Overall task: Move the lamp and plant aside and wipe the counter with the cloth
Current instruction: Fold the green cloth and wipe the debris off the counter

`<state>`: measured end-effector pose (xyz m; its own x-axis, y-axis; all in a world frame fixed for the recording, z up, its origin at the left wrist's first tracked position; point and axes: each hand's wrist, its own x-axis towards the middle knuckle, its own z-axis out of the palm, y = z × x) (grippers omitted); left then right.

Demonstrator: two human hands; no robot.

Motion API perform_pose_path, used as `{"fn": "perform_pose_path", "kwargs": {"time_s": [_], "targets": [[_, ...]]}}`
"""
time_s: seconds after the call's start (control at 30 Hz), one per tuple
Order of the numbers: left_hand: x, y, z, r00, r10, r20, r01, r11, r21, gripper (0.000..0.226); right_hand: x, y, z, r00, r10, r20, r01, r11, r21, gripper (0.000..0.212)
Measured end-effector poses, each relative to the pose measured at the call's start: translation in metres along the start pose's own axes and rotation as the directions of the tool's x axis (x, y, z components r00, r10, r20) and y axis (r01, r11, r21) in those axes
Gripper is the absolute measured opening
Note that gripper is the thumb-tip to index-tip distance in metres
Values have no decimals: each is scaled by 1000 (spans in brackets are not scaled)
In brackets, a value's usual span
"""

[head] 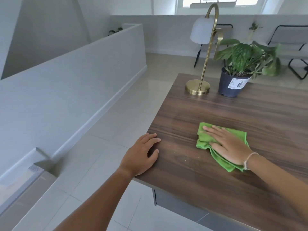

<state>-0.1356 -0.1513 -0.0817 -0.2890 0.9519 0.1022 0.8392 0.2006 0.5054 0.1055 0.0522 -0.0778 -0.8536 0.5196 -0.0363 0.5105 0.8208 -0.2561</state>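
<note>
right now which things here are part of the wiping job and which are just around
Job: green cloth under flat right hand; brass lamp with white shade; potted plant in dark pot; wooden counter.
Around: black-framed chairs; left hand resting on counter edge.

Right hand (pixel 228 144) lies flat, fingers spread, on a folded green cloth (pixel 221 147) on the dark wood-grain counter (pixel 233 110). Left hand (pixel 141 154) rests on the counter's left edge. Brass arched lamp with white shade (pixel 202 60) and leafy plant in dark plastic pot (pixel 238 75) stand side by side at the far edge; pot label print apparently illegible.
</note>
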Motion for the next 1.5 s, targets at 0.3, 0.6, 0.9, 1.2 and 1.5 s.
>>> {"fn": "perform_pose_path", "kwargs": {"time_s": [0.3,0.6,0.9,1.2,1.5], "targets": [[-6,-2,2,999,-32,-35,31,999,-14,38,47,-58,20,999,-33,16,33,999,-34,56],[-14,-1,4,996,-56,-74,54,998,-33,38,-35,-10,5,997,76,-17,-75,996,39,47],[-13,-2,3,998,-20,-60,19,1000,-14,38,-22,-115,38,999,9,-40,-10,1000,-19,73],[6,27,15,986,152,66,-162,969,189,41,-137,18,4,721,680,-135,-680,732,52,57],[50,96,51,924,348,158,-366,925,105,46,-167,-43,22,880,459,-121,-461,887,15,77]]}}
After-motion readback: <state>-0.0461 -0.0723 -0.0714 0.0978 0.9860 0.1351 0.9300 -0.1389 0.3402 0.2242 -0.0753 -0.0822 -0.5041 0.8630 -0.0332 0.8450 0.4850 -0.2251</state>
